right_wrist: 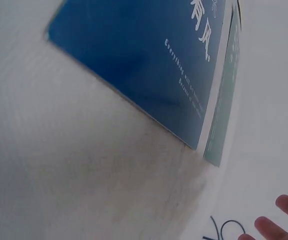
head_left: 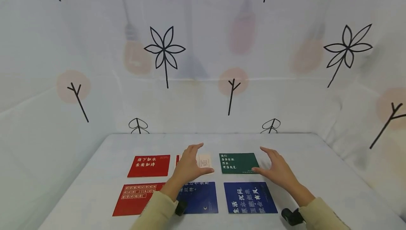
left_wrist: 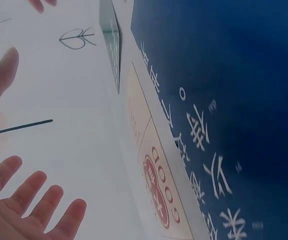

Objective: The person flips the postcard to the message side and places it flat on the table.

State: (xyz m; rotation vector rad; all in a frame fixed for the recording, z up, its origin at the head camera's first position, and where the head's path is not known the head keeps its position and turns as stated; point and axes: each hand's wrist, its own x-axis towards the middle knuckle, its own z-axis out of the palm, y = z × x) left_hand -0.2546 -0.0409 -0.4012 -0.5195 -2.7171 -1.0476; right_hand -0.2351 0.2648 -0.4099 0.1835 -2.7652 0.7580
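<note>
Grips wide and empty here, the left hand [head_left: 188,166] hovering in front of the far cream card [head_left: 204,160], the right hand [head_left: 280,172] beside the far green card [head_left: 238,163], red cards [head_left: 149,166] left, blue cards [head_left: 203,200] near, all apparently spaced so each face reads

Back row: on a white tabletop [head_left: 95,187], a rectangular red lettered card [head_left: 149,168] is laid left, rectangular cream card [head_left: 205,162] centre, rectangular green card [head_left: 240,163] right;
Front row: a rectangular red gridded card [head_left: 134,201] is laid left, rectangular blue moon-marked card [head_left: 203,199] centre, rectangular blue card [head_left: 250,198] right;
Hands: cream card overlapped in view by left hand [head_left: 188,165], green by right hand [head_left: 278,170]
</note>
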